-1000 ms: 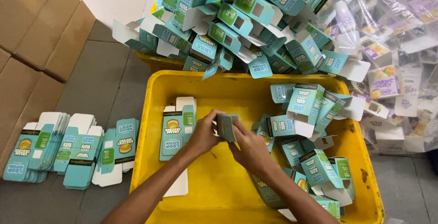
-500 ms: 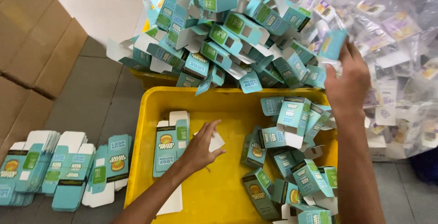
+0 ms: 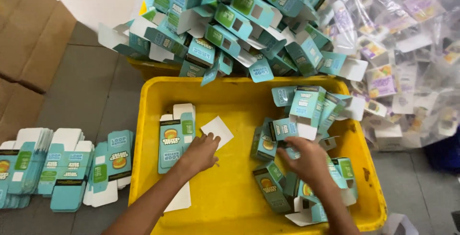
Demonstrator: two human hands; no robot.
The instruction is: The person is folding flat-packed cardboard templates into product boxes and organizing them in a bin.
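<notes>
While both hands work inside the yellow tub [image 3: 143,134], the left hand [image 3: 201,151] lies palm down on the tub's floor, fingers loosely curled and touching the lower edge of a white card [image 3: 218,129]; it grips nothing that shows. Just left of that hand a flat stack [image 3: 175,137] of unfolded teal cartons rests against the tub's left wall. The right hand [image 3: 309,158] reaches into the pile of folded boxes [image 3: 306,105] on the tub's right side, fingers bent down onto a small teal box [image 3: 283,130]; whether they have closed on it I cannot tell, since the back of the hand hides the fingertips. More boxes lie below and right of that hand, some with open flaps. Behind the tub a heap [image 3: 230,29] of the same teal boxes spills over its far rim. Clear bags [image 3: 407,53] of purple-printed packs fill the upper right. On the grey floor left of the tub, flat cartons [image 3: 62,168] stand in rows, with brown cardboard [image 3: 28,38] beyond them.
</notes>
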